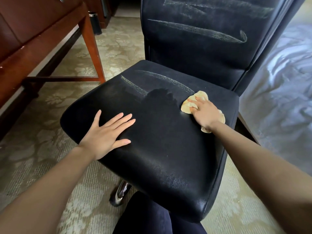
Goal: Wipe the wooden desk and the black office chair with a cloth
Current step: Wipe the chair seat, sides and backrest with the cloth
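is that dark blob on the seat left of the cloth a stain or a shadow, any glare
Head view: a shadow, its fingered edge matching the right hand gripping the crumpled yellow cloth, so light comes from the right. Head view: sheen on the black leather chair seat near its front; the pale rumpled bedding at right looks washed out.

no writing, label, brand mark, number or sign can be read anywhere in the view: not on the black office chair (160, 149), the wooden desk (42, 39) or the cloth (199, 97). the pale streaks on the chair's seat and back are smears, not letters. the small dark bin (95, 22) beyond the desk leg is too far off to show any marking.
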Tool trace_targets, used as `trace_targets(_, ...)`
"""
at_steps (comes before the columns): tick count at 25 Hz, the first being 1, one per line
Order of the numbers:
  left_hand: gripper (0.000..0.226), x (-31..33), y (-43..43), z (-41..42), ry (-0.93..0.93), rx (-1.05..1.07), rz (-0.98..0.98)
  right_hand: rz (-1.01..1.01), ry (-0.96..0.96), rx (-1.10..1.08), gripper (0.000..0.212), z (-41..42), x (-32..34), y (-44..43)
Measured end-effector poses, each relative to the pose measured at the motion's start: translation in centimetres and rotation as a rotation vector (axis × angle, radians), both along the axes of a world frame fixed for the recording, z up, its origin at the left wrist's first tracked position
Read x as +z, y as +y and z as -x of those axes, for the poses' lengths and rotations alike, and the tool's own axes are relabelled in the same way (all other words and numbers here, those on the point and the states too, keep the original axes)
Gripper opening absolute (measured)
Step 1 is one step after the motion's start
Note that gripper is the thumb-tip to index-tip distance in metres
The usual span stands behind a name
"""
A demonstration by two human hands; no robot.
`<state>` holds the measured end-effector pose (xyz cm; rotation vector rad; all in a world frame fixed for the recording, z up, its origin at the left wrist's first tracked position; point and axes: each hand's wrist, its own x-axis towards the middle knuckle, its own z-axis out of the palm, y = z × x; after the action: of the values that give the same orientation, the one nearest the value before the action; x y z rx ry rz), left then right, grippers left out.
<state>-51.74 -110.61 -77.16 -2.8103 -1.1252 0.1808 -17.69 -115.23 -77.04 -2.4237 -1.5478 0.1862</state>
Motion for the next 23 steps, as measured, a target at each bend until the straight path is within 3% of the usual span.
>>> trace_targets(4, 0.075, 1.5, 1.4, 0.2, 0.038, 0.030, 0.176, -0.004, -0.054, 0.079, 0.040, 1.9, 0.4, -1.4)
trace_targets(7, 0.072, 2.5, 1.1, -1.3, 0.019, 0.127, 0.136, -0.004, -0.075, 0.161, 0.041, 4.2, 0.4, -2.7)
trace_targets(10, 0.052, 2.5, -1.5, -4.9, -0.151, 0.197, 0.043, -0.037, -0.035, 0.307, 0.041, 7.0, 0.3, -4.6)
trace_targets(14, 0.054, 1.5, -5.4, -9.3, -0.407, 0.273, 0.190, -0.109, 0.051, 0.533, 0.043, 9.3, 0.3, -8.9)
trace_targets(19, 0.057, 0.0, -8.3, -11.9, -0.499, 0.315, 0.255, -0.201, 0.003, 0.503, 0.042, 7.4, -0.6, -14.0)
trace_targets(23, 0.063, -0.8, -9.6, -12.3, -0.470, 0.286, 0.189, -0.265, 0.034, 0.236, 0.039, 1.6, -1.7, -14.7)
